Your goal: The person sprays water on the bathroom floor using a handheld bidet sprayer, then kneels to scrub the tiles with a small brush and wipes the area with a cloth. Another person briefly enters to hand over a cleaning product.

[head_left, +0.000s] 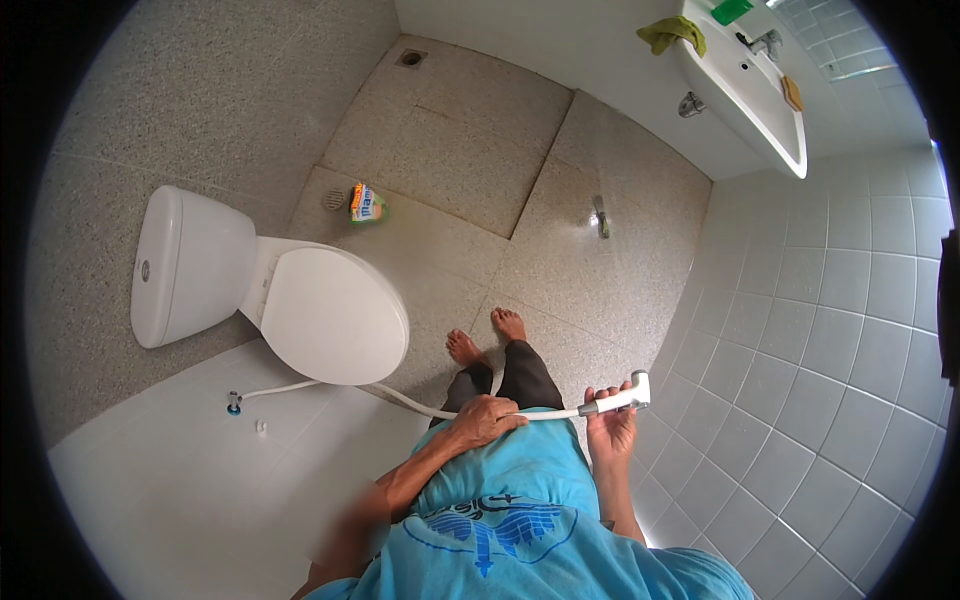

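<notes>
My right hand [611,432] is closed round the handle of a white bidet sprayer [622,396], held in front of my body with its head pointing right. From the sprayer a white hose [550,414] runs left across my waist. My left hand [486,420] is closed on that hose, just above my blue shirt. Past the left hand, the hose passes under the edge of the closed white toilet [335,315] to a small valve [234,402] on the wall.
A colourful pouch [367,203] lies on the speckled floor beside a round drain [336,199]. Farther right is a small dark-and-green object [601,218] on wet floor. A white sink [735,100] with a green cloth [672,35] juts from the far-right wall. Grey tiles [800,330] cover the right wall.
</notes>
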Motion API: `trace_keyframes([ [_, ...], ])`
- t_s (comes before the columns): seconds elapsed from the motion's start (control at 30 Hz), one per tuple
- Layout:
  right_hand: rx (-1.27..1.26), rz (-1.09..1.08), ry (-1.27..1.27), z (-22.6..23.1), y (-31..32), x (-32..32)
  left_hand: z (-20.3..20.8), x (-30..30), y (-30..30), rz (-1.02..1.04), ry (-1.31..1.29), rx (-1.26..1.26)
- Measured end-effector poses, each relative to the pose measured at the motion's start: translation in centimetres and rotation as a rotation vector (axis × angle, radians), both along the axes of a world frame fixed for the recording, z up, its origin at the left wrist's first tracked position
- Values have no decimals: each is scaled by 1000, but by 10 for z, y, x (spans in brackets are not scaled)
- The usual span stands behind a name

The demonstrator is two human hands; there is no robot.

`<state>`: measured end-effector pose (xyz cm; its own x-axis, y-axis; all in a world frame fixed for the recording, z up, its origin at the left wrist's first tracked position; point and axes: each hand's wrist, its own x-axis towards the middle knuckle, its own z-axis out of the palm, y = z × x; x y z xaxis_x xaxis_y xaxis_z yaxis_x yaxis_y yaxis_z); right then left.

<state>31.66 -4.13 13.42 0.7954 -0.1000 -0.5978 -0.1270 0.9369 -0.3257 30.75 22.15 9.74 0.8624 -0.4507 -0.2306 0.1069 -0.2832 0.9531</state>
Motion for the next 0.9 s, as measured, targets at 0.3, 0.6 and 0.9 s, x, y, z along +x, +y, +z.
trace_keyframes([
  [0.3, 94, 37, 90, -33, 6, 11, -5, -10, 9, 99, 56, 65],
  [0.6, 7, -96, 200, -18, -1, 0, -6, -2, 2, 42, 27, 21],
  [0.9, -4, -103, 372, -31, 1, 0, -6, -10, 7, 52, 140, -10],
])
